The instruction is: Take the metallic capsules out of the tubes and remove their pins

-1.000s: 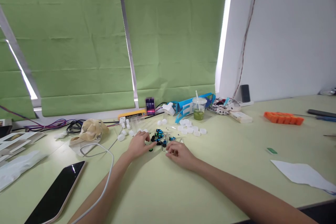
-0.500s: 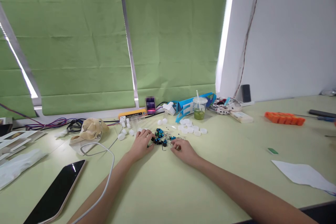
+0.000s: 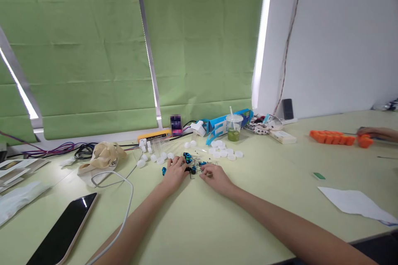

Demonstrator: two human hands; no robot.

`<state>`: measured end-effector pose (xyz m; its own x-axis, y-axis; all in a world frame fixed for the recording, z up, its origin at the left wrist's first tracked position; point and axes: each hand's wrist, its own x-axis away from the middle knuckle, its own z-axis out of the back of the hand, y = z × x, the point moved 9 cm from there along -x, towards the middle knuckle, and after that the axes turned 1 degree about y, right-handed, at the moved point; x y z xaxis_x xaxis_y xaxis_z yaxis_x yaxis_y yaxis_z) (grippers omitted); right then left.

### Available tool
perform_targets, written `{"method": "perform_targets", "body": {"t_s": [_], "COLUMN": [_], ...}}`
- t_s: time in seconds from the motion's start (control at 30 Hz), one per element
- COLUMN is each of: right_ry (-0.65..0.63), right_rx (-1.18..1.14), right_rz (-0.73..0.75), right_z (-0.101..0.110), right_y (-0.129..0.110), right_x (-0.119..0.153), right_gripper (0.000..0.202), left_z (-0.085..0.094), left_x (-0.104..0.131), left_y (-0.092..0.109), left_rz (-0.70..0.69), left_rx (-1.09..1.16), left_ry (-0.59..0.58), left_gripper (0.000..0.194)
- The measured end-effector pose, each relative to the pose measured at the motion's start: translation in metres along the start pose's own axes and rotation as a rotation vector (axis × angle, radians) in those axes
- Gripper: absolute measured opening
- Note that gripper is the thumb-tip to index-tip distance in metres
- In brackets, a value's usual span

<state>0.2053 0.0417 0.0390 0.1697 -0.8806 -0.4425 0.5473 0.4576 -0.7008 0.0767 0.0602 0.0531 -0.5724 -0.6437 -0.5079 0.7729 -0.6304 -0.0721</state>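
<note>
A small heap of blue and black metal parts (image 3: 187, 157) with thin metal pins lies on the table. My left hand (image 3: 175, 174) rests over the left side of this heap, palm down with fingers apart, partly covering some parts. One loose blue piece (image 3: 163, 171) lies just left of its fingers. At the heap's right side is my right hand (image 3: 216, 178), thumb and fingertips pinched together near a blue part (image 3: 202, 163). Whatever is in that pinch is too small to make out. A small L-shaped metal key (image 3: 192, 177) lies between my hands.
White round caps (image 3: 222, 153) are scattered behind the heap. Farther back stands a lidded cup (image 3: 234, 128) of green drink. A phone (image 3: 64, 227) and a white cable (image 3: 129, 203) lie left. At right, another person's hand (image 3: 381, 133) is by orange holders (image 3: 331, 137).
My left hand has shifted right onto the heap, and a blue piece now lies left of it. My right hand keeps its pinch. Another person's hand has appeared at the far right.
</note>
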Motion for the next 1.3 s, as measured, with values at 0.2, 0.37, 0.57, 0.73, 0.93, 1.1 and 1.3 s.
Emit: {"method": "perform_targets", "body": {"t_s": [0.2,0.37,0.57,0.73,0.93,1.1,1.3], "right_ry": [0.000,-0.070,-0.029,-0.006,-0.005,-0.027,-0.043], "right_rx": [0.012,-0.047,-0.082,-0.024,-0.010,-0.032,-0.135], "right_rz": [0.041,0.000,-0.012,0.025,0.044,0.046,-0.009], "right_z": [0.004,-0.003,-0.001,0.004,0.004,0.000,-0.002], "right_y": [-0.013,-0.010,-0.005,-0.010,-0.008,-0.005,0.002], "right_x": [0.000,0.004,0.004,0.002,0.000,-0.001,-0.002], "right_gripper": [0.015,0.022,0.020,0.024,0.024,0.024,0.025], "left_z": [0.002,0.009,0.005,-0.013,-0.025,-0.024,-0.025], "left_x": [0.000,0.000,-0.001,0.001,0.009,0.012,0.011], "left_y": [-0.006,-0.012,-0.017,-0.011,0.007,0.013,0.013], "left_rz": [0.064,0.137,0.277,0.410,0.559,0.596,0.574], "left_rx": [0.058,0.246,0.674,1.049,1.525,1.617,1.579], "left_ry": [0.022,0.059,0.072,-0.056,-0.186,-0.218,-0.237], "left_gripper": [0.017,0.019,0.024,0.036,0.040,0.039,0.042]}}
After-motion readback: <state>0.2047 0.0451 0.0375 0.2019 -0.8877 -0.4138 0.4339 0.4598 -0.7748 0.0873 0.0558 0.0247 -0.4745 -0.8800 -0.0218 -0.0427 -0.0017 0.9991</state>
